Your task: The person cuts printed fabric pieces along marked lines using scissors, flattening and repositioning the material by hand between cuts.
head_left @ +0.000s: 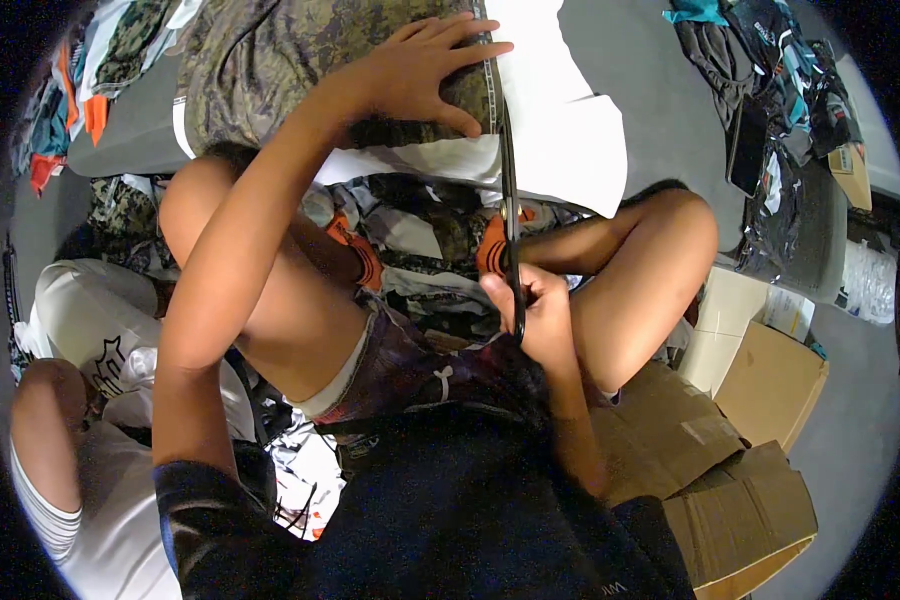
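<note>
Camouflage-printed fabric (260, 75) with a white border lies over a grey surface in front of me. My left hand (420, 78) is spread flat on it, fingers stretched past its printed right edge. My right hand (544, 315), low between my knees, grips the handles of long dark scissors (511, 200). Their blades point away from me along that printed edge, between the camouflage part and a white piece of fabric (570, 130) on the right. How far apart the blades stand is hard to make out.
Fabric scraps (410, 225) pile up below the surface, between my legs. Dark garments and a black phone (748, 155) lie at the far right. Cardboard boxes (740, 510) stand at the near right. Another person in white (120, 500) sits close on my left. Colourful clothes (95, 75) lie far left.
</note>
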The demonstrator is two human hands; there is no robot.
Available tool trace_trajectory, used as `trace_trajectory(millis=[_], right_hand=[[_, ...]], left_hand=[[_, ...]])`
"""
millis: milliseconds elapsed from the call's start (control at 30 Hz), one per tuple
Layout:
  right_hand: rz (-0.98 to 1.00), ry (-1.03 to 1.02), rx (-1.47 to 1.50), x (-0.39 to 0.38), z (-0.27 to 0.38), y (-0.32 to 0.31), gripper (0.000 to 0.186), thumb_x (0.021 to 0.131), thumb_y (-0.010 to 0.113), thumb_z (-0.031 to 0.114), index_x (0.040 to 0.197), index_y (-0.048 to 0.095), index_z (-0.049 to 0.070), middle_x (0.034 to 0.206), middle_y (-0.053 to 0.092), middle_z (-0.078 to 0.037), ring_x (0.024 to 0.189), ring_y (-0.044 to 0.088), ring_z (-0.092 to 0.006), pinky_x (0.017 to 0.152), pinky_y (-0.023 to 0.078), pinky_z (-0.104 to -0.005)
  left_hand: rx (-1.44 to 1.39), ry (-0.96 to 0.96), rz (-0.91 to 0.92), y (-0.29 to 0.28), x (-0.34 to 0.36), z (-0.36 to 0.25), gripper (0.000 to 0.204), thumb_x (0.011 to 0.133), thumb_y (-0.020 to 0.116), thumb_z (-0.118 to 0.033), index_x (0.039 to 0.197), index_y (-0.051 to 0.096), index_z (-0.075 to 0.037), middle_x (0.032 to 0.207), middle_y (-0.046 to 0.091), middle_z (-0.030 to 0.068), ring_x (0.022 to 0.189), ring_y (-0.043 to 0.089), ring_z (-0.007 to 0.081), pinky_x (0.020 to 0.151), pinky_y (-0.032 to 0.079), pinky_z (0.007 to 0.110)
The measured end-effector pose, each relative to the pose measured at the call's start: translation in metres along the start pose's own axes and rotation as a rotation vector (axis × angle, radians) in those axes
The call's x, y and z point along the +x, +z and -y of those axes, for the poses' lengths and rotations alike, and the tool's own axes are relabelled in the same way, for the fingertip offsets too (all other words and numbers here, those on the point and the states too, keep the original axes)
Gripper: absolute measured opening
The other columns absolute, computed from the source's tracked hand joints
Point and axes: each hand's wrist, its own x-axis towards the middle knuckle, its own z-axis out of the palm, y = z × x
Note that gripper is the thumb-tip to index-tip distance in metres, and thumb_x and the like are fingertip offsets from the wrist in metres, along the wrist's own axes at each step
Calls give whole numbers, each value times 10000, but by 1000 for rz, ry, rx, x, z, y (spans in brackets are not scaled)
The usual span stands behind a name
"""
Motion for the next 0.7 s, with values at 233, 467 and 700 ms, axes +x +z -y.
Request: trace_trajectory(millis=[233,467,700], right_hand=[[19,33,147,-25,-13,-4,235,868,640,165,678,551,60,526,489,14,436,405,-77,443,326,-213],[34,-9,98,-36,-32,-9,214,840,661,165,688,555,57,538,498,11,454,415,-86,460,341,-222],[67,6,-11,-40,-25,-7,221,813,677,178,682,548,55,546,507,1,489,438,-102,497,368,-235]], left_hand=[[86,-29,12,1,-6,-22,915,709,650,-650,1474,315,-277,1529,282,16,1404,255,248,1141,192,452],[76,-29,31,-2,-23,-62,846,780,645,-567,1480,312,-228,1524,288,56,1394,271,291,1132,222,443],[-321,-85,18,-36,-23,-29,709,840,665,-396,1444,377,-161,1476,346,99,1297,409,324,1059,358,404]])
